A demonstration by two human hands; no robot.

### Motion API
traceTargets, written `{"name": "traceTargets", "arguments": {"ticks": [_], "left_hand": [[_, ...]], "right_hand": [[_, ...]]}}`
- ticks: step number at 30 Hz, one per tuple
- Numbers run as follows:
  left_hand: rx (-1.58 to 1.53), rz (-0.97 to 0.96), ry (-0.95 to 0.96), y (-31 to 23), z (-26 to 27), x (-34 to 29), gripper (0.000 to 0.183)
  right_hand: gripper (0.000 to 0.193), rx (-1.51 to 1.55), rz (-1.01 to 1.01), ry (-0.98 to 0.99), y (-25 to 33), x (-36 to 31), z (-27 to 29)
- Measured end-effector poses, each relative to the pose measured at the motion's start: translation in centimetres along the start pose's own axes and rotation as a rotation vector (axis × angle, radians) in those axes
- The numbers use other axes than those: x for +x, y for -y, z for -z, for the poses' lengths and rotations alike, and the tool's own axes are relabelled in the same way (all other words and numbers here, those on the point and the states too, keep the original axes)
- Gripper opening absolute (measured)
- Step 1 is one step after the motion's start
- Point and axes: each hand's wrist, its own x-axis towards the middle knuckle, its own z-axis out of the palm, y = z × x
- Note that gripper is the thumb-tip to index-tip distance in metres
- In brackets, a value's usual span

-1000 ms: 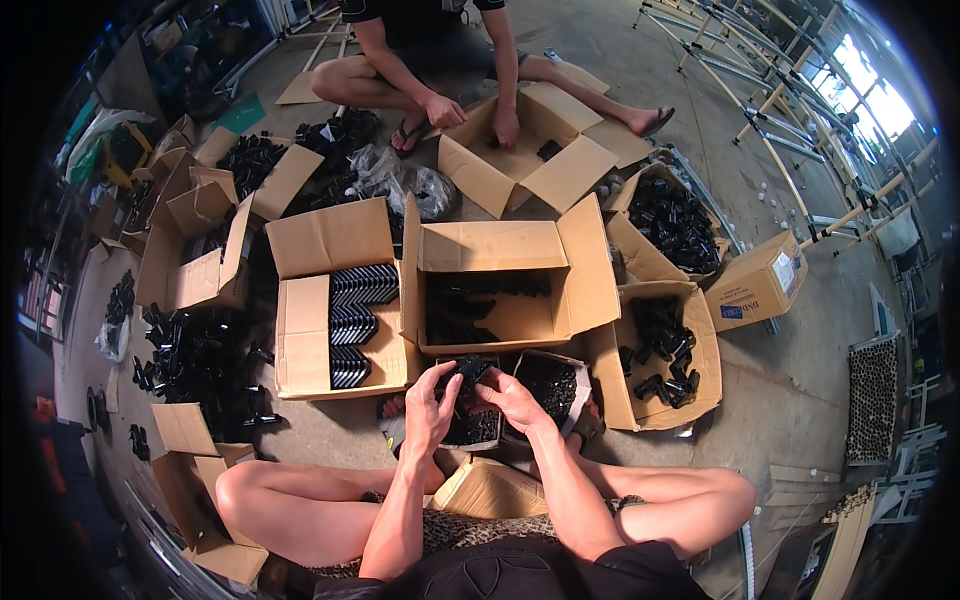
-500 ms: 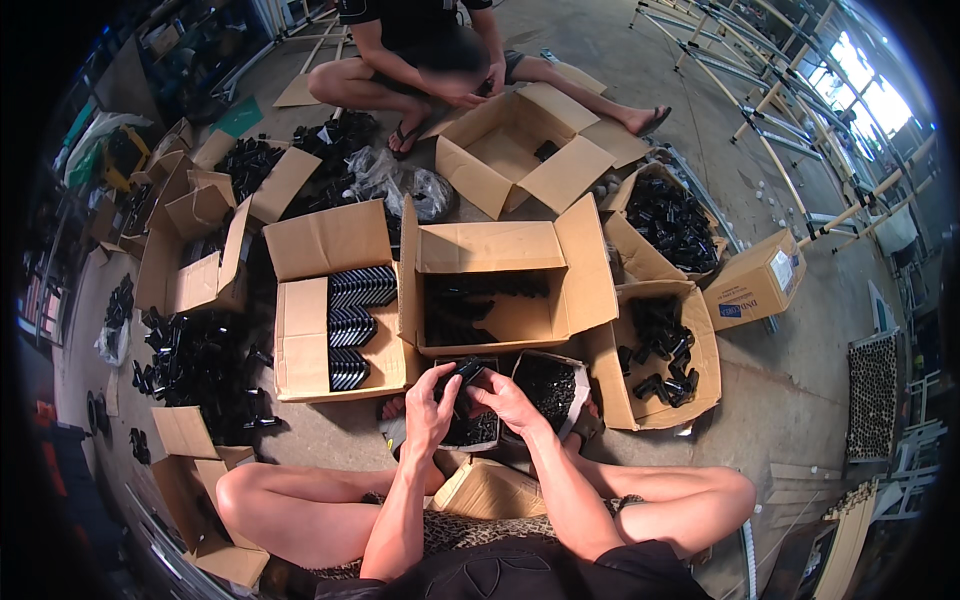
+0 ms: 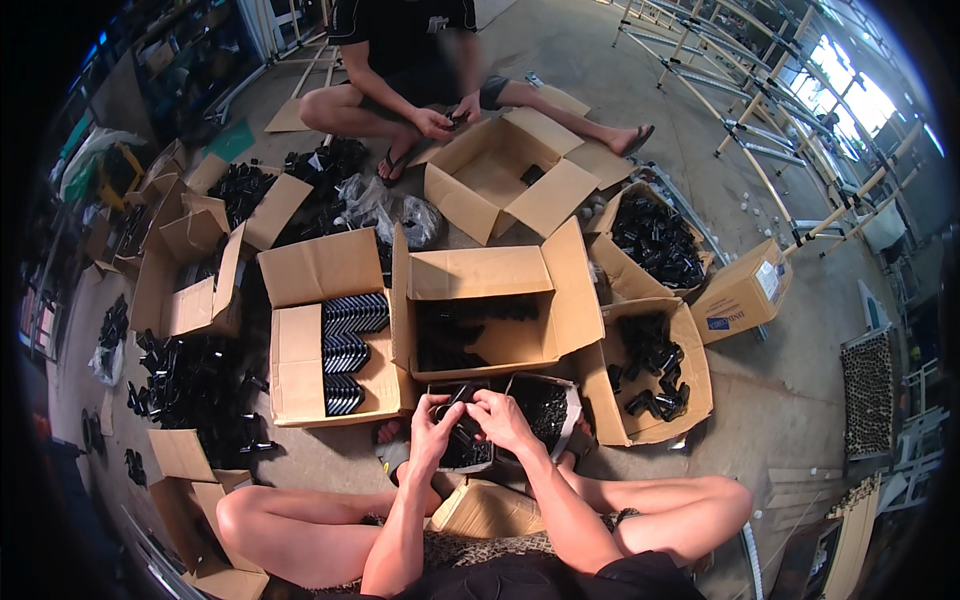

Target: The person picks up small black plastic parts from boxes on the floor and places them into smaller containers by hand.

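Observation:
Held up in front of me over two small bins is a black pipe joint (image 3: 459, 396). My left hand (image 3: 430, 432) is closed around its near side. With bent fingers, my right hand (image 3: 502, 418) grips it from the right; its fingertips are partly hidden. Below my hands, the left bin (image 3: 468, 464) holds black pieces. Small black parts fill the right bin (image 3: 548, 408). Just beyond stands an open carton (image 3: 482, 275) with black joints in its shadowed bottom. The carton to its left (image 3: 295, 375) contains neat stacked rows of black joints.
At my right, a carton (image 3: 698, 385) holds loose joints, with a fuller box (image 3: 655, 240) behind it. Black joints lie heaped on the floor (image 3: 195, 385) at left. Across from me, a seated person (image 3: 400, 60) handles a small dark piece beside an open carton (image 3: 470, 205).
The view has tilted, so the boxes sit lower. My hands stay on the joint, and my right fingers have shifted against it. The other person's hands have come into clearer view.

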Motion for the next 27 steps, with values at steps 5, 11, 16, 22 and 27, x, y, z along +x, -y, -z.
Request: {"name": "traceTargets", "arguments": {"ticks": [5, 11, 16, 22, 27], "left_hand": [[-0.442, 0.221, -0.094, 2.3, 0.7, 0.6, 0.023], [-0.568, 0.35, -0.089, 2.4, 0.3, 0.4, 0.025], [-0.616, 0.389, -0.08, 3.0, -1.2, -0.2, 0.026], [-0.56, 0.355, -0.048, 2.5, -2.3, -0.7, 0.025], [-0.514, 0.35, -0.034, 1.8, -2.0, -0.8, 0.027]], "right_hand": [[0.028, 0.242, -0.089, 0.049, -1.5, 0.6, 3.1], [0.03, -0.725, -0.174, -0.144, -13.0, 0.9, 3.6], [0.029, -0.81, -0.262, -0.086, -17.4, 1.7, 0.3], [0.028, -0.689, -0.117, -0.052, -19.3, 1.5, 2.0], [0.025, -0.775, -0.099, -0.093, -17.9, 1.0, 1.7]]}}
